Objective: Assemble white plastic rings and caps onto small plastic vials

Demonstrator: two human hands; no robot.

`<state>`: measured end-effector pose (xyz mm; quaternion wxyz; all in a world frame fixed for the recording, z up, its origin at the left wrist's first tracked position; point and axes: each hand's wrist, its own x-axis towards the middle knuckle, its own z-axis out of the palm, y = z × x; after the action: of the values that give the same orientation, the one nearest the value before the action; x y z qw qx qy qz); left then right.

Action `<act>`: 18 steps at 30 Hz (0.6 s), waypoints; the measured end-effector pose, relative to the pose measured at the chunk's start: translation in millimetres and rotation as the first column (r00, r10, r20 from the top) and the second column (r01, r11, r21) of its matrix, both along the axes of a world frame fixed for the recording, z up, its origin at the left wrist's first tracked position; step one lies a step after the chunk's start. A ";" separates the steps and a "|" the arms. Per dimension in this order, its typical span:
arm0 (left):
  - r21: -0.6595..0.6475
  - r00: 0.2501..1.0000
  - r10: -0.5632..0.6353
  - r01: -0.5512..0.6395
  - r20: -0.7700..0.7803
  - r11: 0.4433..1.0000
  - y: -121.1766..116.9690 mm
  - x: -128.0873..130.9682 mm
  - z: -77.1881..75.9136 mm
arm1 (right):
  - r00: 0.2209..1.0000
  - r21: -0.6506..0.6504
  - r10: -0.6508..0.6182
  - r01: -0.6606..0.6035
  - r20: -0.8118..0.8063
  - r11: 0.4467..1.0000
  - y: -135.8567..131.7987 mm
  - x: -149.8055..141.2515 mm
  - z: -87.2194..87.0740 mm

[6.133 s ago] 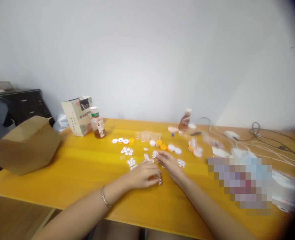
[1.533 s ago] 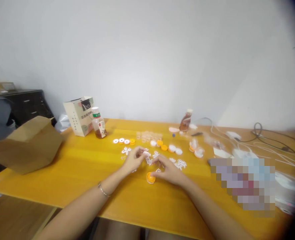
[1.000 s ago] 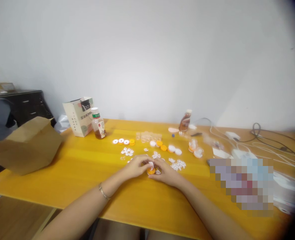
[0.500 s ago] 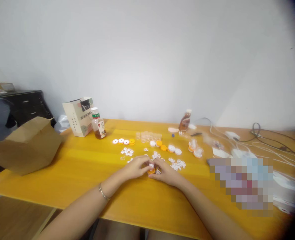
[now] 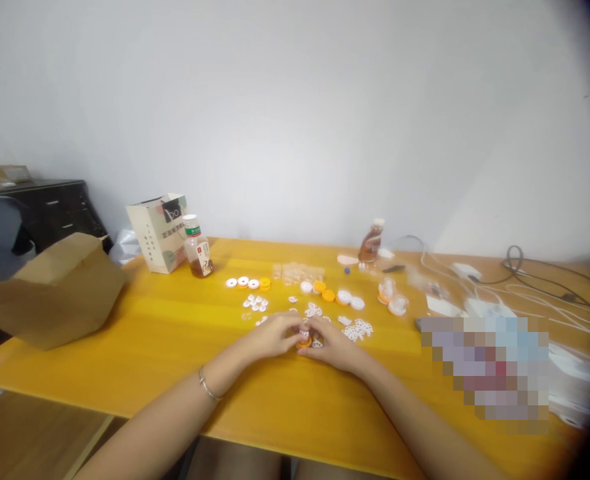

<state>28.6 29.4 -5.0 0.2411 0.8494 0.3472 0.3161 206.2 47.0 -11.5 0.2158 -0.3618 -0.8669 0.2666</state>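
Orange plastic cap [image 5: 303, 345], lower centre, bare moments earlier, is now enclosed: white piece [image 5: 304, 333] above apparently pinched by left hand [image 5: 272, 335]; right hand [image 5: 332, 343] loosely curved, hold unclear; both parts jointly handled.

Head camera looks forward, down at hands [image 5: 273, 335] [image 5: 335, 345].

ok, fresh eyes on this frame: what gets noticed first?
Probably the left hand and right hand, meeting around a small orange part near the middle of the table. Next, likely the big brown paper bag at the table's left end. After that, the pixelated patch on the right, which hides whatever lies there.
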 end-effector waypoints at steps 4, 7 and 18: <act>-0.010 1.000 -0.011 0.011 -0.010 1.000 0.0 1.4 1.3 | 1.000 0.013 0.002 -0.002 0.003 1.000 -0.4 -0.5 -0.5; -0.016 1.000 -0.010 0.009 -0.022 1.000 0.4 2.0 2.3 | 1.000 0.027 0.000 0.000 0.008 1.000 -0.5 -1.3 -1.3; 0.006 0.999 0.010 -0.010 -0.038 1.000 -2.0 -0.1 -0.2 | 1.000 0.099 0.007 -0.010 0.027 0.995 -2.8 -5.1 2.2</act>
<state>28.5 27.4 -5.2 0.2306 0.8541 0.3551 0.3021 201.1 44.2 -9.2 0.2208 -0.3505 -0.8834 0.2191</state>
